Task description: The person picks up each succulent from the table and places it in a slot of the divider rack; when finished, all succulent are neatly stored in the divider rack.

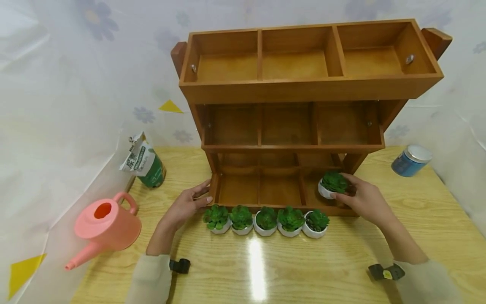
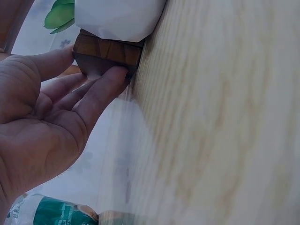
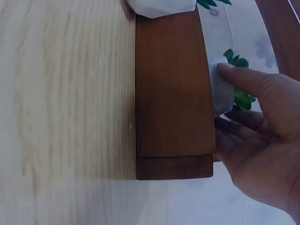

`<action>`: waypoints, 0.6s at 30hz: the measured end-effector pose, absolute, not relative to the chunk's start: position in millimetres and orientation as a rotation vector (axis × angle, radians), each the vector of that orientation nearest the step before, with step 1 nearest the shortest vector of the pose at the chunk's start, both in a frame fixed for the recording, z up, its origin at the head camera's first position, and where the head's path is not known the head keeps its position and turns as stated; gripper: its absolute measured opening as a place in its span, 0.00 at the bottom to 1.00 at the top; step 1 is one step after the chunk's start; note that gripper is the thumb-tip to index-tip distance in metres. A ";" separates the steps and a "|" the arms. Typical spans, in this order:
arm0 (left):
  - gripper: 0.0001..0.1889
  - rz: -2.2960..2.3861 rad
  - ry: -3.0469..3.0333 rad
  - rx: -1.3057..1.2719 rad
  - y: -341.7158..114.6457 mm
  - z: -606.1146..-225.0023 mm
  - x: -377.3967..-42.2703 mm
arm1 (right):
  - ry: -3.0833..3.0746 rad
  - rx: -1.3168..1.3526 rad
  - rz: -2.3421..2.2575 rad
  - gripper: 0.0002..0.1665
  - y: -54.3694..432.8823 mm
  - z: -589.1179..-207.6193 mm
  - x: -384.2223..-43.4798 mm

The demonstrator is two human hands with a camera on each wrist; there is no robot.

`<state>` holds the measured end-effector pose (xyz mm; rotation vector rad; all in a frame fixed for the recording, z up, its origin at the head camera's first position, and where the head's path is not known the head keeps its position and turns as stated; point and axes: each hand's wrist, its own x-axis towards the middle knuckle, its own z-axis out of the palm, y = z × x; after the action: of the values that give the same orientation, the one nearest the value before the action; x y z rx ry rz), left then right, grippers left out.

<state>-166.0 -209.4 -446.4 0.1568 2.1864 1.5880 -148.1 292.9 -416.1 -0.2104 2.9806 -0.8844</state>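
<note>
A three-tier wooden shelf (image 1: 311, 89) with divided compartments stands on the table. My right hand (image 1: 362, 198) grips a potted succulent (image 1: 333, 184) with a white pot, inside the bottom tier's right compartment. In the right wrist view, my thumb lies against its white pot (image 3: 221, 91), partly hidden behind the front board (image 3: 173, 89). At the bottom tier's left end, my left hand (image 1: 186, 207) holds the shelf's corner; in the left wrist view, thumb and fingers pinch the wooden end (image 2: 108, 51). Several more potted succulents (image 1: 265, 221) stand in a row before the shelf.
A pink watering can (image 1: 110, 228) stands on the left, with a green and white bag (image 1: 146, 162) clipped at the top behind it. To the right of the shelf is a blue jar (image 1: 411, 161) with a silver lid. Light patterned sheeting (image 1: 95, 101) surrounds the table.
</note>
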 end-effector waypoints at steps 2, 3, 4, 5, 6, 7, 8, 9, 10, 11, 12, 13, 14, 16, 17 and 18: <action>0.35 1.584 2.189 0.152 -209.1 -446.3 -165.8 | 2.986 -0.196 -0.865 0.46 290.7 -416.2 -149.3; 0.35 1.582 2.191 0.150 -208.9 -446.3 -165.8 | 2.987 -0.188 -0.856 0.46 289.7 -416.4 -149.8; 0.35 1.580 2.192 0.149 -208.8 -446.3 -165.9 | 2.991 -0.187 -0.846 0.45 288.8 -416.7 -150.4; 0.35 1.580 2.193 0.148 -208.7 -446.3 -166.0 | 2.994 -0.188 -0.838 0.45 288.0 -417.0 -151.0; 0.35 1.580 2.193 0.146 -208.5 -446.4 -166.0 | 2.997 -0.190 -0.831 0.45 287.3 -417.5 -151.5; 0.35 1.581 2.192 0.145 -208.2 -446.4 -166.1 | 2.999 -0.195 -0.828 0.44 286.3 -418.1 -151.9; 0.35 1.582 2.190 0.145 -208.0 -446.5 -166.1 | 2.999 -0.201 -0.822 0.44 285.7 -418.8 -152.4; 0.35 1.582 2.188 0.144 -207.9 -446.6 -166.1 | 2.998 -0.207 -0.819 0.44 285.1 -419.5 -153.0; 0.34 1.582 2.187 0.143 -207.7 -446.5 -165.9 | 2.997 -0.214 -0.815 0.44 284.3 -420.2 -153.5; 0.34 1.583 2.185 0.141 -207.7 -446.5 -165.7 | 2.994 -0.220 -0.814 0.43 283.5 -420.9 -154.0; 0.34 1.583 2.184 0.140 -207.8 -446.7 -165.6 | 2.992 -0.225 -0.811 0.43 282.7 -421.5 -154.7; 0.34 1.585 2.182 0.138 -207.8 -446.5 -165.4 | 2.988 -0.231 -0.809 0.44 281.9 -421.8 -155.3; 0.34 1.586 2.180 0.135 -207.8 -446.6 -165.6 | 2.985 -0.233 -0.806 0.43 281.3 -422.3 -155.8; 0.34 1.585 2.180 0.139 -208.4 -446.1 -165.3 | 2.979 -0.236 -0.808 0.43 280.1 -423.0 -156.5; 0.34 1.583 2.181 0.141 -208.7 -446.1 -165.3 | 2.976 -0.237 -0.806 0.43 279.6 -423.5 -156.8; 0.34 1.583 2.180 0.143 -208.9 -445.9 -165.3 | 2.969 -0.237 -0.806 0.42 279.1 -424.0 -157.0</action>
<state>-165.3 -208.9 -445.9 0.1429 2.1797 1.5830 -157.0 279.1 -424.0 -0.2371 2.9694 -0.8055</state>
